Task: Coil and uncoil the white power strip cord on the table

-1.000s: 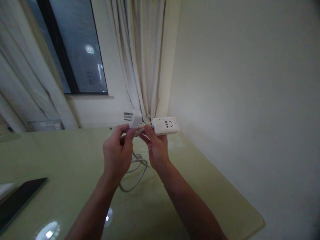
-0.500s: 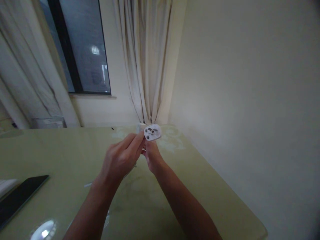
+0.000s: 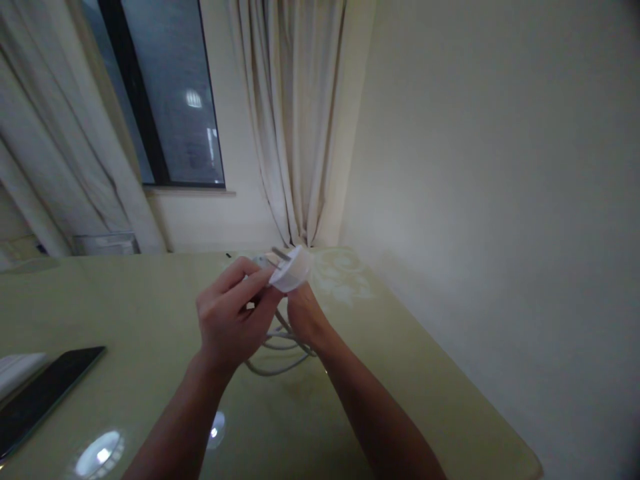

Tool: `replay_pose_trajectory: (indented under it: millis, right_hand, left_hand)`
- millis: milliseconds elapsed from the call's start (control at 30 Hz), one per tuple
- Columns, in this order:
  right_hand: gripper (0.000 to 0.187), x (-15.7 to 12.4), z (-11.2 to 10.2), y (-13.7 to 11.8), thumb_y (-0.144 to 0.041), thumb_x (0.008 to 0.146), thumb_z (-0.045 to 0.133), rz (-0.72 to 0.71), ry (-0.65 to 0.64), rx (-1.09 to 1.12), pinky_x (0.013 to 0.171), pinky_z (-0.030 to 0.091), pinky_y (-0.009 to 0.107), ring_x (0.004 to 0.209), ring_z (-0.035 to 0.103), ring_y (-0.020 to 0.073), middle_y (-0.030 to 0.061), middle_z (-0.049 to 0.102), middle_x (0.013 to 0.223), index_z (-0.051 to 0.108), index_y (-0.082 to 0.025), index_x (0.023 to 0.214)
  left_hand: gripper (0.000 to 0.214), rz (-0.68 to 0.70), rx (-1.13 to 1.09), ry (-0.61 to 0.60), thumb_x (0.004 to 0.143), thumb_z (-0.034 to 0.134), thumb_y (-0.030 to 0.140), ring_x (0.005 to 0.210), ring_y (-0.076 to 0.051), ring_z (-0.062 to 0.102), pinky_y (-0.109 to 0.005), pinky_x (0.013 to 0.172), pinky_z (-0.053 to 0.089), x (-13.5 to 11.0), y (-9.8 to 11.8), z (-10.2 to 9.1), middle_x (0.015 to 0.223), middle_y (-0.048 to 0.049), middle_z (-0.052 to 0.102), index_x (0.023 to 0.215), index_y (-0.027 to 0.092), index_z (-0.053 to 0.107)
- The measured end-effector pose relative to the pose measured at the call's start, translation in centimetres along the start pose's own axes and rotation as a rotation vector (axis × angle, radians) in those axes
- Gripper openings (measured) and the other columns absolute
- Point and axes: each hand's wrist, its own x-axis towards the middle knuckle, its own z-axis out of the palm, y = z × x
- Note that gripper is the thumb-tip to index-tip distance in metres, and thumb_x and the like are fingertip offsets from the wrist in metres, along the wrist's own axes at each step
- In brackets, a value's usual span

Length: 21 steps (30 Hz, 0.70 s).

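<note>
A white power plug (image 3: pixel 295 270) is held up above the far part of the table, its metal prongs pointing up and to the left. My left hand (image 3: pixel 237 307) grips the plug's near left side between thumb and fingers. Close behind and beneath the plug is my right hand (image 3: pixel 305 313), closed; its fingers are mostly hidden, so what it holds cannot be made out. Loops of pale grey cable (image 3: pixel 280 370) hang below and between the hands. Another pale piece partly shows behind my left fingertips.
A dark flat tablet-like thing (image 3: pixel 45 400) lies at the table's left, beside a white object (image 3: pixel 20 370). The greenish table (image 3: pixel 150 313) meets a wall (image 3: pixel 475 200) on the right. Curtains (image 3: pixel 295 120) and a window (image 3: pixel 170 93) stand behind.
The plug has turned from facing me to prongs pointing up and left. My left hand has shifted slightly left and changed its hold. The cable loops have come into view.
</note>
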Motion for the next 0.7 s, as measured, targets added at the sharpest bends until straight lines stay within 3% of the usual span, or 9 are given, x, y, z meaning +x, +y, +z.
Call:
replay_pose_trajectory:
  millis: [100, 200, 267, 367, 433, 567, 700]
  right_hand:
    - [0.079, -0.7, 0.3, -0.6, -0.074, 0.107, 0.016, -0.006, -0.087, 0.014, 0.078, 0.053, 0.033, 0.073, 0.065, 0.0200, 0.0041, 0.068, 0.072, 0.071, -0.020, 0.091]
    - [0.068, -1.1, 0.0, -1.2, -0.071, 0.108, 0.026, -0.066, -0.114, -0.090, 0.075, 0.047, 0.031, 0.072, 0.059, 0.0174, 0.0018, 0.065, 0.076, 0.067, -0.022, 0.087]
    - [0.055, -1.2, -0.3, -1.5, -0.067, 0.108, 0.038, -0.084, -0.104, -0.170, 0.073, 0.044, 0.031, 0.072, 0.055, 0.0166, 0.0003, 0.061, 0.077, 0.066, -0.023, 0.089]
    - [0.036, -1.1, -0.6, -1.8, -0.059, 0.099, 0.064, -0.099, -0.104, -0.294, 0.070, 0.043, 0.030, 0.074, 0.054, 0.0167, -0.0002, 0.061, 0.084, 0.066, -0.023, 0.100]
    - [0.032, -1.0, -0.7, -1.7, -0.050, 0.090, 0.077, -0.126, -0.126, -0.393, 0.074, 0.045, 0.031, 0.081, 0.055, 0.0179, 0.0014, 0.063, 0.095, 0.066, -0.023, 0.105]
    - [0.029, -0.9, -1.1, -1.5, -0.032, 0.084, 0.081, -0.149, -0.165, -0.463, 0.080, 0.049, 0.033, 0.089, 0.056, 0.0187, 0.0021, 0.059, 0.101, 0.065, -0.022, 0.105]
    - [0.032, -0.7, -1.6, -1.5, -0.038, 0.083, 0.083, -0.129, -0.178, -0.419, 0.077, 0.049, 0.032, 0.086, 0.056, 0.0169, 0.0017, 0.058, 0.102, 0.064, -0.022, 0.103]
  left_hand:
    - [0.005, -0.287, -0.146, 0.063, 0.091, 0.080, 0.020, 0.046, -0.005, 0.052, -0.020, 0.041, 0.041, 0.1, 0.6, -0.2, 0.071, 0.0036, 0.060, 0.086, 0.022, 0.080]
    - [0.009, -0.566, -0.282, 0.118, 0.092, 0.080, 0.032, 0.041, -0.006, 0.050, -0.021, 0.037, 0.039, 0.7, 1.4, -0.4, 0.064, 0.0046, 0.058, 0.091, 0.023, 0.082]
    - [0.013, -0.675, -0.336, 0.143, 0.090, 0.082, 0.036, 0.040, -0.006, 0.048, -0.021, 0.036, 0.037, 1.3, 1.6, -0.6, 0.059, 0.0052, 0.057, 0.092, 0.023, 0.082]
    - [0.017, -0.747, -0.417, 0.212, 0.086, 0.086, 0.037, 0.037, -0.004, 0.044, -0.019, 0.033, 0.033, 2.0, 1.3, -1.0, 0.065, 0.0032, 0.066, 0.086, 0.021, 0.079]
    - [0.022, -0.787, -0.458, 0.258, 0.084, 0.088, 0.037, 0.036, -0.002, 0.042, -0.018, 0.030, 0.029, 2.2, 0.8, -1.3, 0.074, 0.0010, 0.072, 0.080, 0.020, 0.075]
    - [0.029, -0.865, -0.464, 0.245, 0.081, 0.089, 0.041, 0.034, -0.002, 0.038, -0.018, 0.029, 0.022, 2.4, -0.1, -1.6, 0.068, 0.0026, 0.067, 0.077, 0.020, 0.070]
    - [0.031, -0.891, -0.458, 0.243, 0.080, 0.089, 0.042, 0.036, -0.002, 0.037, -0.019, 0.029, 0.021, 2.5, -0.7, -1.9, 0.070, 0.0037, 0.065, 0.077, 0.021, 0.066]
